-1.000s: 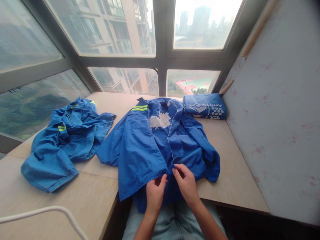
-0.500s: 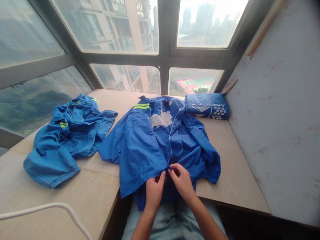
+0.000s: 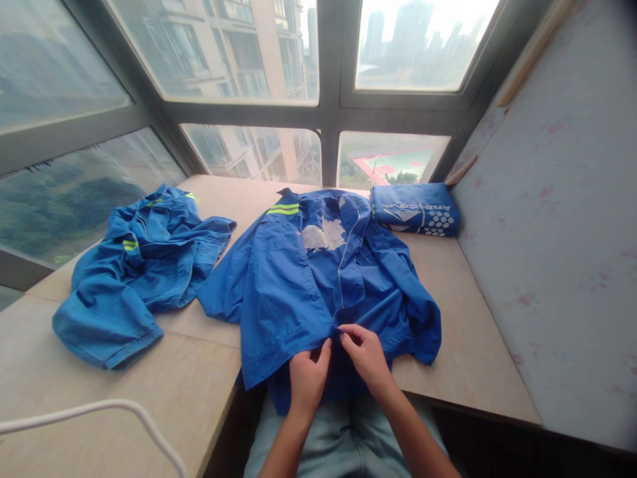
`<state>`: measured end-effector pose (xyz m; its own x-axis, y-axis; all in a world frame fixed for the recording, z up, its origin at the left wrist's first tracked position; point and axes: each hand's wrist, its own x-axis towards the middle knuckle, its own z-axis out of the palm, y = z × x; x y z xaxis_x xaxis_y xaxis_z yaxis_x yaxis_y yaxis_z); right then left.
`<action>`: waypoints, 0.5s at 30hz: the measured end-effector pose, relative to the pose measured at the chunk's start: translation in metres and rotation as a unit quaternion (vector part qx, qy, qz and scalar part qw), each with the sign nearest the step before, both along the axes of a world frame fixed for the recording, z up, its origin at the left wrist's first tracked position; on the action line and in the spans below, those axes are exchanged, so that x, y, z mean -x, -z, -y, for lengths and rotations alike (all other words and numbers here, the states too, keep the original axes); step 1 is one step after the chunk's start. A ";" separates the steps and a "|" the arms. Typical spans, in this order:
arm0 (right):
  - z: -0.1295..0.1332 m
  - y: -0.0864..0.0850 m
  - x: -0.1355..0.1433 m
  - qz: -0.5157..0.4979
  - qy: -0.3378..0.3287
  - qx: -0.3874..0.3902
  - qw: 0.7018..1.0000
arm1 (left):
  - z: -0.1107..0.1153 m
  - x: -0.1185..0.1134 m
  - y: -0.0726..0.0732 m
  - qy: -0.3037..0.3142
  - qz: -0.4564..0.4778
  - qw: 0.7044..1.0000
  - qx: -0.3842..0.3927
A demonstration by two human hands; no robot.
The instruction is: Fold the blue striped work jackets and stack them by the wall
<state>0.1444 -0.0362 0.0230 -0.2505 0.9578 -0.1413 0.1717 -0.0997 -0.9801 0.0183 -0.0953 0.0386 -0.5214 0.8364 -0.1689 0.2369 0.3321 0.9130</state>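
A blue jacket (image 3: 283, 285) with yellow-green stripes at one shoulder lies spread over the table, its front partly apart and a pale patch showing inside. Its lower hem hangs over the near edge. My left hand (image 3: 309, 375) pinches the hem just left of the front opening. Close beside it, my right hand (image 3: 365, 355) pinches the bottom corner of the other front edge. The fingertips of both hands almost meet, and the small part between them is hard to make out.
A second blue jacket (image 3: 144, 259) lies crumpled at the left of the table (image 3: 478, 332). At the back right sits a folded blue bundle (image 3: 415, 209) with white print. A white cable (image 3: 114, 405) curves across the lower left. Windows and a patterned wall (image 3: 562, 232) border the table.
The view has shifted slightly. Both hands keep their pinch on the jacket's hem, with the right fingers moved very slightly.
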 end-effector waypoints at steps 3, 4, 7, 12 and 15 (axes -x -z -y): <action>0.000 -0.001 -0.001 0.007 -0.004 -0.009 1.000 | 0.000 0.000 0.000 0.005 -0.018 1.000 -0.006; 0.001 -0.001 -0.001 0.011 -0.008 -0.014 1.000 | 0.001 0.000 0.001 0.009 -0.023 1.000 -0.005; 0.001 -0.001 -0.002 0.012 -0.002 -0.015 1.000 | 0.002 0.000 0.003 0.020 -0.032 0.999 0.000; 0.002 -0.001 -0.001 0.003 0.014 -0.008 1.000 | 0.003 0.001 0.005 0.033 -0.028 0.999 -0.006; 0.003 -0.003 0.001 0.012 0.000 -0.031 0.999 | 0.003 0.001 0.007 0.037 -0.037 0.999 -0.005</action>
<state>0.1438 -0.0390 0.0259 -0.2486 0.9646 -0.0882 0.1956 -0.0392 -0.9799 0.0173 -0.0979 0.0312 -0.4682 0.8749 -0.1235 0.3268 0.3013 0.8958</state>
